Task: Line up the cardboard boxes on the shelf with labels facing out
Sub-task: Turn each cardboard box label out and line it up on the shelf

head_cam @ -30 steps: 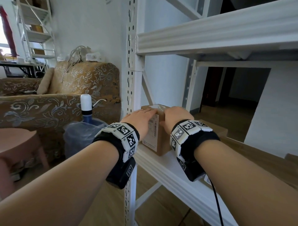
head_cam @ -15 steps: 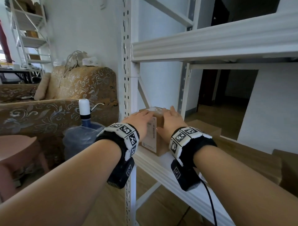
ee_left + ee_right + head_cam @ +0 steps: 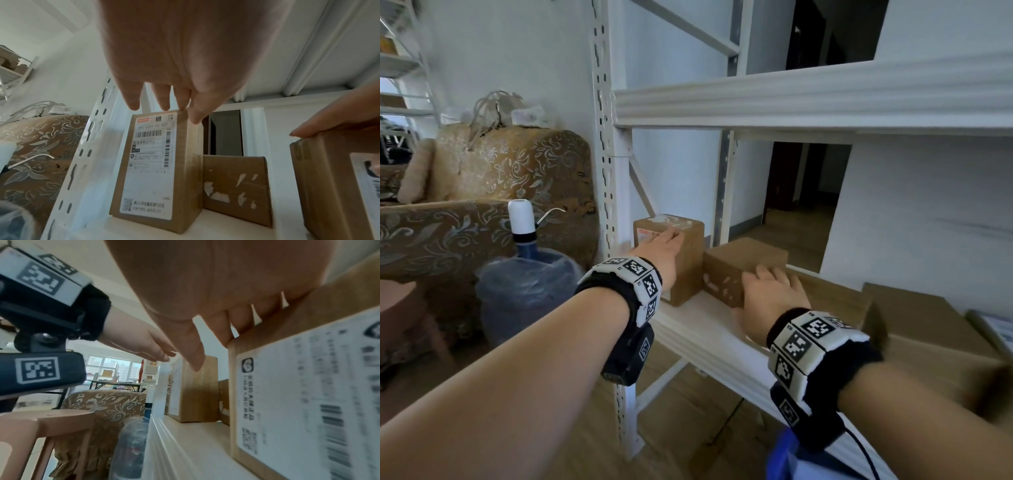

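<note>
We rest our left hand [image 3: 661,251], fingers straight, against the top front edge of the tall box [image 3: 153,170], which stands upright at the shelf's [image 3: 702,329] left end, label facing out. Our right hand [image 3: 770,301] lies with straight fingers on top of a labelled box [image 3: 304,386] further right. A low box [image 3: 234,188] sits between, touching the tall box.

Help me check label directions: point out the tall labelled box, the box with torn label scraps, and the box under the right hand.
tall labelled box [image 3: 151,164], left wrist view, label.
box with torn label scraps [image 3: 234,190], left wrist view, front.
box under the right hand [image 3: 287,386], right wrist view, label.
</note>
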`<action>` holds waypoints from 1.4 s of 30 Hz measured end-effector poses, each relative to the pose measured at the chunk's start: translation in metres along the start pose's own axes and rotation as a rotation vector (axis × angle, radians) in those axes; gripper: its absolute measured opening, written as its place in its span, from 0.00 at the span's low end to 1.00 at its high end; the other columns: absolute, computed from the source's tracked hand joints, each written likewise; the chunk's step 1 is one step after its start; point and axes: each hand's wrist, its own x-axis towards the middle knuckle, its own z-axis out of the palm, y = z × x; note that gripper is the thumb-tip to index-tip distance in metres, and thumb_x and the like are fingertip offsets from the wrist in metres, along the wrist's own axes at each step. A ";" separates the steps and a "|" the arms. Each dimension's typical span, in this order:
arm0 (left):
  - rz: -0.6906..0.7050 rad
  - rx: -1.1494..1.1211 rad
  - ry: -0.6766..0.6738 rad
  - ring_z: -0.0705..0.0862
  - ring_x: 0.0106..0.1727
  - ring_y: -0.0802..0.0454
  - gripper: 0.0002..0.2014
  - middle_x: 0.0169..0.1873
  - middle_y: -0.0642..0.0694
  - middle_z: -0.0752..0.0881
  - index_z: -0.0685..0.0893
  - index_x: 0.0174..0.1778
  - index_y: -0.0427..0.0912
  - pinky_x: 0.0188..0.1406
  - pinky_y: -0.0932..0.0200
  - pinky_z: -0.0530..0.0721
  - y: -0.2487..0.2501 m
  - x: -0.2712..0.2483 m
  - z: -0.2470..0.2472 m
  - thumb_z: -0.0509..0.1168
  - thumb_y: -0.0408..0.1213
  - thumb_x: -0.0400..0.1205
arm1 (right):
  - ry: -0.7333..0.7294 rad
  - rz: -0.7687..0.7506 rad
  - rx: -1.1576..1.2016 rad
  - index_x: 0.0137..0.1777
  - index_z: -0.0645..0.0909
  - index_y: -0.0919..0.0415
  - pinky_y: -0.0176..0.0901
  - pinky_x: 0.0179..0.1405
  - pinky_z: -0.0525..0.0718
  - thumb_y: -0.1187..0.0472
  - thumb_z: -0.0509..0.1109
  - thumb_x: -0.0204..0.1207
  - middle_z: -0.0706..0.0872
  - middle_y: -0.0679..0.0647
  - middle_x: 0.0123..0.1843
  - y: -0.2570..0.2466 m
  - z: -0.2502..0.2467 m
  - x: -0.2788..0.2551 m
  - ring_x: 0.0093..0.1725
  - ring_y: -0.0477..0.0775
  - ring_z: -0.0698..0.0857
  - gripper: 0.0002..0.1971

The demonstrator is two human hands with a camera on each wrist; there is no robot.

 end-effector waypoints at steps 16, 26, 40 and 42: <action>0.151 -0.167 0.077 0.55 0.83 0.48 0.29 0.83 0.45 0.55 0.55 0.83 0.43 0.82 0.54 0.53 0.030 0.000 0.020 0.52 0.27 0.85 | 0.048 0.067 0.003 0.81 0.56 0.61 0.63 0.82 0.47 0.54 0.60 0.80 0.50 0.58 0.85 0.016 -0.007 0.009 0.84 0.62 0.48 0.32; 0.101 -0.210 0.095 0.69 0.77 0.45 0.24 0.77 0.42 0.68 0.66 0.79 0.45 0.77 0.55 0.64 0.012 -0.006 0.022 0.50 0.27 0.85 | -0.077 0.058 0.096 0.83 0.51 0.59 0.62 0.80 0.57 0.45 0.65 0.78 0.52 0.57 0.84 -0.016 0.011 0.091 0.82 0.68 0.50 0.40; 0.007 -0.132 0.294 0.47 0.84 0.44 0.34 0.83 0.43 0.47 0.51 0.82 0.43 0.83 0.47 0.50 -0.001 0.003 0.029 0.58 0.28 0.82 | -0.116 0.151 -0.071 0.71 0.73 0.64 0.50 0.69 0.74 0.59 0.63 0.81 0.72 0.59 0.73 -0.021 0.001 0.072 0.72 0.60 0.74 0.19; 0.006 -0.123 0.245 0.46 0.85 0.46 0.34 0.84 0.43 0.48 0.50 0.83 0.41 0.83 0.48 0.48 -0.002 0.005 0.029 0.57 0.28 0.81 | -0.161 0.160 -0.047 0.72 0.71 0.67 0.53 0.71 0.74 0.59 0.64 0.80 0.69 0.61 0.73 -0.022 -0.002 0.068 0.71 0.64 0.74 0.22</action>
